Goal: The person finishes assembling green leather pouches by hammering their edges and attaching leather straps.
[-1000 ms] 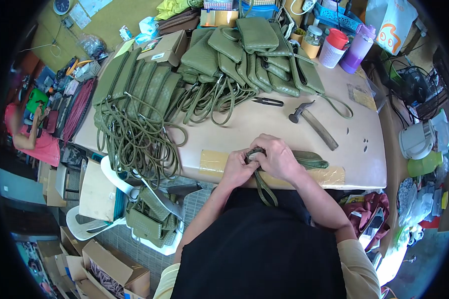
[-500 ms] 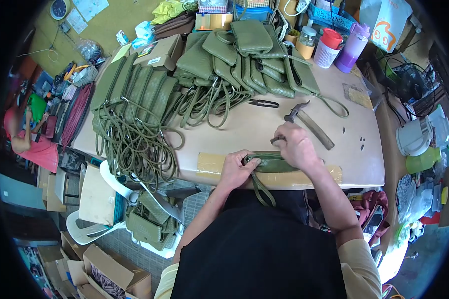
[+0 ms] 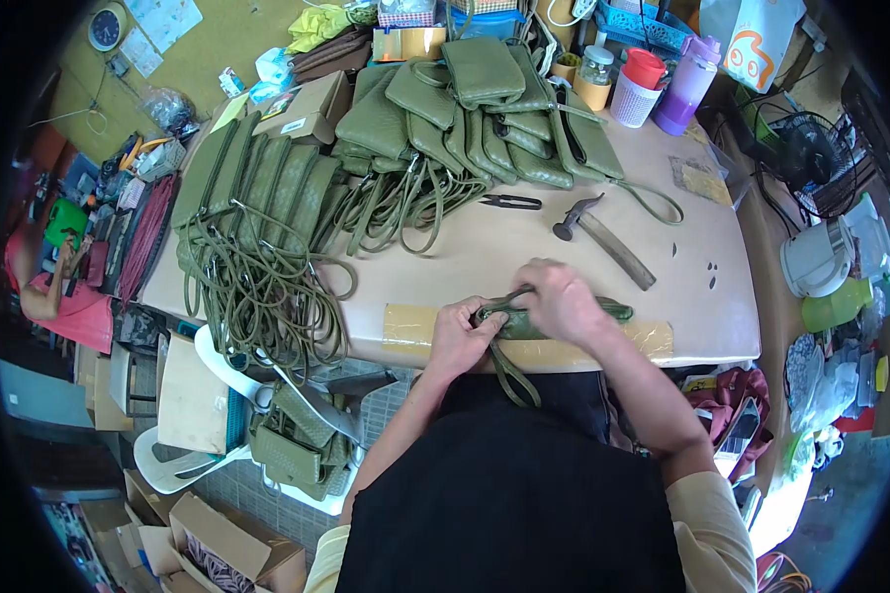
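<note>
A small green pouch (image 3: pixel 613 309) lies near the table's front edge, partly under both hands. My left hand (image 3: pixel 462 336) pinches its left end, where a green strap loop (image 3: pixel 510 376) hangs over the edge. My right hand (image 3: pixel 561 299) is closed above the pouch's middle, its fingers on a thin dark edge or strap of it; the exact grip is blurred. A hammer (image 3: pixel 618 252) with a wooden handle lies beyond my right hand, and black snips (image 3: pixel 511 202) lie to the left of it.
Green pouches (image 3: pixel 485 74) are piled at the back, with more pouches and tangled straps (image 3: pixel 267 287) at the left. Bottles (image 3: pixel 689 87) stand at the back right. A white chair (image 3: pixel 232 371) is left of me. Another person (image 3: pixel 69 311) is at the far left.
The view has shifted slightly. My right hand has moved left towards my left hand, and the small dark item at its fingertips no longer shows. More of the pouch's right end is visible.
</note>
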`<state>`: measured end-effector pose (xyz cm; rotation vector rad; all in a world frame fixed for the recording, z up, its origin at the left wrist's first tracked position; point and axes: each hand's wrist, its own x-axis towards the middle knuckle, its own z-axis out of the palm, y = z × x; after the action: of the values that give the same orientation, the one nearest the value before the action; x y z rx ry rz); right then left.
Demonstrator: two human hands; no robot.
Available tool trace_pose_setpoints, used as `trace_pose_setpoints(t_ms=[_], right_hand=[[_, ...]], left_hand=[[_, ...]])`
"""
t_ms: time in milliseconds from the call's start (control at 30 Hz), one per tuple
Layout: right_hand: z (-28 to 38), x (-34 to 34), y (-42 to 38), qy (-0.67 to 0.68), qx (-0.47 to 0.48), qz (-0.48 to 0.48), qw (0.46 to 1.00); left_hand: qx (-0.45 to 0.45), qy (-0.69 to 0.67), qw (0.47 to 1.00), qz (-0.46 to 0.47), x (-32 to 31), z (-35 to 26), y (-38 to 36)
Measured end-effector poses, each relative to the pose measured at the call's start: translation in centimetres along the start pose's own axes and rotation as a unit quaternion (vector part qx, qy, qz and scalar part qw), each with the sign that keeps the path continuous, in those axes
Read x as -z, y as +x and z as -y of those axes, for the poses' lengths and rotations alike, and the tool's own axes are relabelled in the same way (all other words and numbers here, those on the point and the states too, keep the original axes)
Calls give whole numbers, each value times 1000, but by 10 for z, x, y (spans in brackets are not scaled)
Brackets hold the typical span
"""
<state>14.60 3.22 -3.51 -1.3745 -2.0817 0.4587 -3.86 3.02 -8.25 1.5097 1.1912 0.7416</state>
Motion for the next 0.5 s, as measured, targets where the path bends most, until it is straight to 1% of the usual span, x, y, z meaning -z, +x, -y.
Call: trace_pose_setpoints(t_ms=[33,67,100,133,167,233,300,367,400,433,500], right_hand=[[-6,7,-2,1,0,-1,1000],[-11,16,-2,-37,-33,-29,998],[-12,20,-3,-73,-69,-57,993],[-4,21,-1,-27,-59,-103,993],[4,11,2,-29,-58,-102,993],[20,-15,-1,23,1,-34,999],[-2,-6,-2,21,-11,-19,1000],[-22,9,-5,-112,-63,-67,989],[-16,20,-3,-52,-145,-57,986],[-8,19,-1,-54,-145,-57,986],[20,-2,1,84,-41,-32,995]], left_hand=[[-29,-20,999,-14,-3,6,0],[-61,-41,997,-28,-4,9,2],[-61,-41,997,-27,-4,10,3],[-51,-35,998,-25,-5,11,3],[-44,-30,998,-24,-5,11,5],[-35,-10,999,-26,-5,10,1],[-30,14,999,-28,-3,10,0],[-45,-45,997,-31,-3,9,0],[-46,-45,997,-29,-3,7,1],[-52,-32,998,-34,-4,5,2],[-54,-19,998,-37,-6,9,1]])
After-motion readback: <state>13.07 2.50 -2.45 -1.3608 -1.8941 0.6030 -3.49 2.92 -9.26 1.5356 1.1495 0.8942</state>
